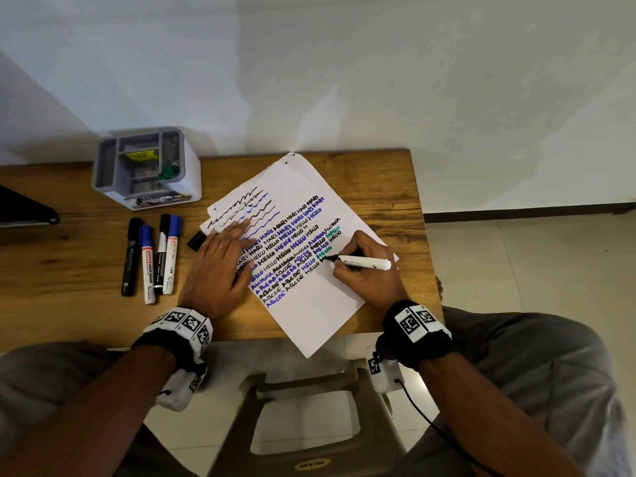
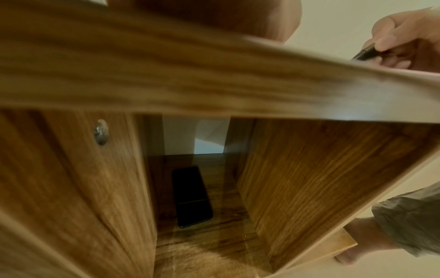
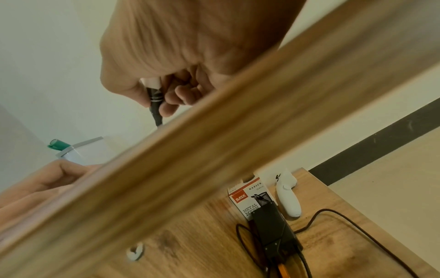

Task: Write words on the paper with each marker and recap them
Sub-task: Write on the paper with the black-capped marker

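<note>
A white sheet of paper (image 1: 320, 315) lies slanted on the wooden table (image 1: 69, 304), filled with rows of black, blue and green words. My right hand (image 1: 364, 266) grips a white-barrelled black marker (image 1: 364, 262), its tip on the paper at the end of a row. In the right wrist view the marker (image 3: 154, 99) shows pinched between thumb and fingers. My left hand (image 1: 220, 266) lies flat on the paper's left side, fingers straight. A loose black cap (image 1: 196, 240) sits by that hand. Several capped markers (image 1: 151, 256) lie in a row at the left.
A grey and white organiser (image 1: 148, 168) with a green marker (image 1: 168, 173) stands at the table's back left. The paper overhangs the table's front edge. A brown stool (image 1: 309, 425) is below. A shelf under the table holds a phone (image 2: 190, 197), a box (image 3: 250, 197) and cables.
</note>
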